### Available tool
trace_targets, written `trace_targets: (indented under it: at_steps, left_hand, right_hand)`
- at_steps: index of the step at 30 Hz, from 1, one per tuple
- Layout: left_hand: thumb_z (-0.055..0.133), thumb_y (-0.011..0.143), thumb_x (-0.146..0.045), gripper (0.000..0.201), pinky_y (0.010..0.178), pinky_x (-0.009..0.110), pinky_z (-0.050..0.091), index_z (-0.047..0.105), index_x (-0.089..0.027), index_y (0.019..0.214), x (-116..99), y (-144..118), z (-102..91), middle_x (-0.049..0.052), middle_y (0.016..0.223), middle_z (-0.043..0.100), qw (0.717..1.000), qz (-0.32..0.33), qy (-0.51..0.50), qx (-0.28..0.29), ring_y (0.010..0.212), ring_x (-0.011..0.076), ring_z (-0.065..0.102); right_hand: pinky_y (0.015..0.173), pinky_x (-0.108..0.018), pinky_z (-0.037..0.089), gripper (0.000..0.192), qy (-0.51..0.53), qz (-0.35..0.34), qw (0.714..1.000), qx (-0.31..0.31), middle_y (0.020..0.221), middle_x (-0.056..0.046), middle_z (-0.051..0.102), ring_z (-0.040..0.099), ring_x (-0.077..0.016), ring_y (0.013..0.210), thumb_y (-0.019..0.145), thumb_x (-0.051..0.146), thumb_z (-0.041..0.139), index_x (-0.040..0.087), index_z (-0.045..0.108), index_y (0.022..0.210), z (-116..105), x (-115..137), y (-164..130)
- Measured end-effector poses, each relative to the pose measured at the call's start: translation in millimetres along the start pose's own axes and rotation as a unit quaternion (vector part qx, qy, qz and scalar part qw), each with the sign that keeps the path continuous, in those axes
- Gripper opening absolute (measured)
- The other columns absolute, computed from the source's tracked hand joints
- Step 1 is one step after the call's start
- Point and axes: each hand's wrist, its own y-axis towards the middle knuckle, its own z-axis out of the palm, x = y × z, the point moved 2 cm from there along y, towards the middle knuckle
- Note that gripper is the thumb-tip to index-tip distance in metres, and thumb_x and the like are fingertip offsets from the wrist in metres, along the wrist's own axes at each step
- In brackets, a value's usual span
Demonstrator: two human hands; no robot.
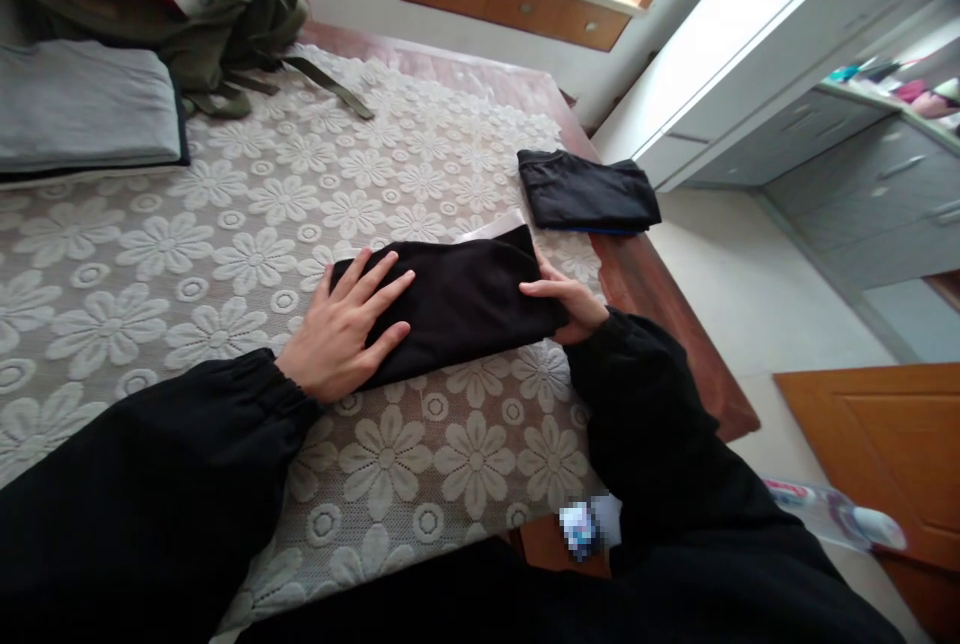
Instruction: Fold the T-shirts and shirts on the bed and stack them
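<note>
A folded black garment (457, 304) lies on the bed's lace cover (225, 254), a cream cloth patterned with large flowers, near the bed's right edge and close to the person. The garment forms a long, narrow band whose long axis runs left to right across the view, tilted slightly so that its right end sits a little farther from the person than its left end. The left hand (341, 329) lies flat and open, palm down, on the left end of the band, fingers spread and pointing along the cloth toward the right; it presses rather than grips. The right hand (570, 304) is at the right end, fingers curled around the edge of the fold, with the thumb on top and the fingertips tucked under the cloth, so it holds that end lightly. Both arms wear black sleeves. Beyond the right end, well apart from it and near the bed's far right corner, a second folded dark garment (589, 192) lies on the cover, with bare wooden bed frame (660, 304) showing beside it. At the far left a folded grey blanket (82, 109) rests on the bed, and behind it sits a heap of olive-green clothing (232, 24). A plastic bottle (832, 514) lies on the floor to the right.
</note>
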Motion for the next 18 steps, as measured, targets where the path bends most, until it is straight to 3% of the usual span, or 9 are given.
trace_targets:
  at_steps: [3, 5, 7, 9, 11, 14, 18]
  left_hand:
    - [0.041, 0.108, -0.049, 0.060, 0.132, 0.067, 0.014, 0.043, -0.027, 0.164, -0.8, -0.6, 0.7, 0.005, 0.176, 0.024, 1.000, 0.002, 0.016, -0.002, 0.165, 0.0330, 0.012]
    - [0.041, 0.108, -0.049, 0.060, 0.132, 0.067, 0.016, 0.041, -0.026, 0.165, -0.3, -1.2, 1.6, 0.005, 0.177, 0.023, 1.000, 0.002, 0.018, -0.007, 0.165, 0.0325, 0.013]
    - [0.041, 0.109, -0.049, 0.062, 0.132, 0.066, 0.019, 0.037, -0.026, 0.167, 1.2, -1.8, 2.8, 0.006, 0.178, 0.019, 1.000, -0.004, 0.011, -0.021, 0.166, 0.0325, 0.012]
    - [0.040, 0.109, -0.049, 0.065, 0.132, 0.064, 0.023, 0.032, -0.022, 0.168, 3.2, -2.3, 4.5, 0.008, 0.179, 0.014, 0.999, -0.012, 0.002, -0.039, 0.166, 0.0329, 0.009]
    - [0.041, 0.110, -0.048, 0.067, 0.132, 0.063, 0.024, 0.030, -0.020, 0.169, 4.8, -2.7, 6.9, 0.010, 0.179, 0.011, 0.999, -0.013, 0.007, -0.046, 0.166, 0.0333, 0.008]
    - [0.044, 0.109, -0.043, 0.063, 0.132, 0.066, 0.022, 0.035, -0.021, 0.167, 5.5, -2.9, 10.4, 0.010, 0.178, 0.017, 0.999, 0.003, 0.040, -0.029, 0.165, 0.0344, 0.012]
    - [0.045, 0.108, -0.040, 0.059, 0.131, 0.068, 0.022, 0.041, -0.021, 0.164, 5.4, -3.4, 11.5, 0.010, 0.175, 0.028, 0.998, 0.016, 0.066, -0.009, 0.164, 0.0345, 0.020]
  right_hand:
    - [0.113, -0.056, 0.055, 0.100, -0.047, 0.036, 0.998, -0.003, 0.152, -0.005, 0.060, 0.063, -0.0328, 0.135, 0.079, 0.042, 0.078, 0.037, 0.029, 0.166, -2.7, -0.9, 1.7]
    - [0.123, -0.057, 0.044, 0.107, -0.131, -0.042, 0.990, -0.012, 0.166, -0.001, 0.045, 0.048, -0.0322, 0.150, 0.077, 0.038, 0.083, 0.040, 0.027, 0.167, -2.2, 12.6, 3.7]
    - [0.134, -0.052, 0.024, 0.109, -0.224, -0.149, 0.963, -0.011, 0.174, 0.006, 0.029, 0.025, -0.0300, 0.162, 0.075, 0.034, 0.086, 0.041, 0.030, 0.167, -1.9, 39.1, 5.8]
    - [0.137, -0.048, 0.014, 0.102, -0.298, -0.221, 0.928, 0.007, 0.174, 0.008, 0.029, 0.018, -0.0308, 0.164, 0.074, 0.031, 0.088, 0.038, 0.039, 0.164, -5.7, 75.6, 8.7]
    - [0.135, -0.048, 0.023, 0.094, -0.341, -0.241, 0.908, 0.018, 0.167, 0.004, 0.043, 0.033, -0.0344, 0.158, 0.075, 0.030, 0.088, 0.034, 0.049, 0.160, -17.3, 118.3, 14.1]
    - [0.125, -0.051, 0.041, 0.094, -0.355, -0.225, 0.907, -0.001, 0.151, -0.002, 0.061, 0.056, -0.0347, 0.139, 0.072, 0.027, 0.090, 0.028, 0.051, 0.159, -48.5, 182.3, 27.5]
    - [0.123, -0.044, 0.040, 0.092, -0.380, -0.230, 0.894, -0.066, 0.146, -0.003, 0.066, 0.060, -0.0251, 0.136, 0.074, 0.009, 0.085, 0.020, 0.050, 0.159, -94.9, 242.4, 46.7]
